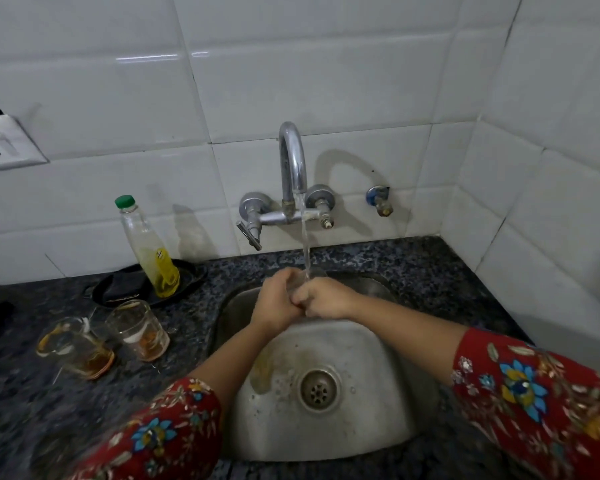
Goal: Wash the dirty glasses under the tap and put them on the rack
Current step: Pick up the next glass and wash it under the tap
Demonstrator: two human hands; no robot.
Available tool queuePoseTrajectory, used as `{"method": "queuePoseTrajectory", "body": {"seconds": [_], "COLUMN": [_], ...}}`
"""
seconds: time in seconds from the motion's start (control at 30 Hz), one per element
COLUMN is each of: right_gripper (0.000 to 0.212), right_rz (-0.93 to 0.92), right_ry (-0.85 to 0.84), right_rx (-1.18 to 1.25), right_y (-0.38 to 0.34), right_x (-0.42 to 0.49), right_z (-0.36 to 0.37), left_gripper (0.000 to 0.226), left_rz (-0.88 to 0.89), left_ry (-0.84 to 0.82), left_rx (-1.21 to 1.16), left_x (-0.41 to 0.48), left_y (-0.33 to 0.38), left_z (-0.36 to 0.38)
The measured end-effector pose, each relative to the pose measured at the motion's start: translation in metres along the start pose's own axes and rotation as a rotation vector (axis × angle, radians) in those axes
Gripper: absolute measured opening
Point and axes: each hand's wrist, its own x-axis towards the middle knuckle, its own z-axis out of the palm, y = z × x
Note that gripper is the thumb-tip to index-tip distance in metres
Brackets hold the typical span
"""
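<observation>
Now we clasp a clear glass (pixel 315 274), left hand (pixel 276 301) and right hand (pixel 323 299) curled round it, beneath the tap (pixel 293 161) stream; left of the grip stand a nearer dirty glass (pixel 137 330) and a farther dirty glass (pixel 75 348).

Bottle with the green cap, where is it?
In the head view, the bottle stands on a dark dish on the counter, left of the tap.
</observation>
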Motion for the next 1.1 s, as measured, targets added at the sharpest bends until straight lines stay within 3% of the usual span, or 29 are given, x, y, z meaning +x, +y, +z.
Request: {"method": "queuePoseTrajectory", "body": {"seconds": [0.07,0.17,0.2,0.27,0.33,0.4,0.47,0.53,0.57,0.67,0.73,0.77,0.83,0.93,1.03,1.1], "right_gripper": [0.030,0.025,0.025,0.024,0.016,0.012,0.018,0.023,0.022,0.021,0.024,0.025,0.030,0.031,0.013,0.020], "right_rz": [-0.083,-0.431,-0.502,-0.443,-0.261,-0.180,-0.243,-0.469,-0.554,-0.421,-0.113,-0.048,-0.070,-0.159,-0.311,-0.368], "right_ry": [-0.030,0.067,0.089,0.035,-0.065,-0.124,-0.142,-0.003,0.046,-0.018,-0.181,-0.214,-0.195,-0.135,0.159,0.262], "right_rx": [-0.001,-0.659,-0.786,-0.782,-0.533,-0.386,-0.550,-0.898,-0.948,-0.826,-0.565,-0.416,-0.132,0.210,-0.043,-0.152], "right_y": [0.003,0.013,0.016,0.008,-0.006,-0.005,0.004,0.018,0.023,0.008,-0.005,-0.007,-0.008,0.002,0.006,0.008], "right_x": [-0.005,-0.011,-0.009,-0.010,-0.012,-0.009,-0.007,0.001,0.002,-0.004,-0.006,-0.007,-0.012,-0.026,-0.029,-0.029], "right_z": [-0.005,-0.018,-0.020,-0.019,-0.018,-0.020,-0.023,-0.021,-0.019,-0.008,-0.003,-0.002,-0.009,-0.020,-0.020,-0.018], "left_gripper": [0.041,0.039,0.038,0.039,0.038,0.040,0.045,0.062,0.069,0.063,0.059,0.058,0.057,0.059,0.056,0.053], "left_rz": [0.039,0.089,0.062,0.013,-0.040,-0.097,-0.087,-0.009,0.021,0.036,0.029,0.012,-0.015,-0.039,-0.077,-0.119], "left_ry": [-0.033,-0.314,-0.341,-0.234,-0.079,-0.039,-0.106,-0.220,-0.256,-0.243,-0.165,-0.126,-0.114,-0.231,-0.317,-0.364], "left_rx": [0.015,0.014,0.016,-0.029,0.014,0.006,0.035,0.161,0.178,0.069,0.091,0.087,-0.048,-0.283,-0.486,-0.543], "left_x": [0.001,0.005,0.002,-0.004,-0.009,-0.011,-0.006,-0.002,0.000,-0.004,-0.013,-0.016,-0.015,-0.005,-0.003,-0.005], "left_y": [0.004,0.005,0.008,0.009,0.008,0.006,0.004,0.002,0.000,-0.004,-0.003,-0.003,-0.006,-0.014,-0.012,-0.010], "left_z": [-0.009,-0.027,-0.029,-0.021,-0.009,-0.004,-0.007,-0.013,-0.015,-0.011,-0.003,0.000,0.000,-0.011,-0.016,-0.015]}}
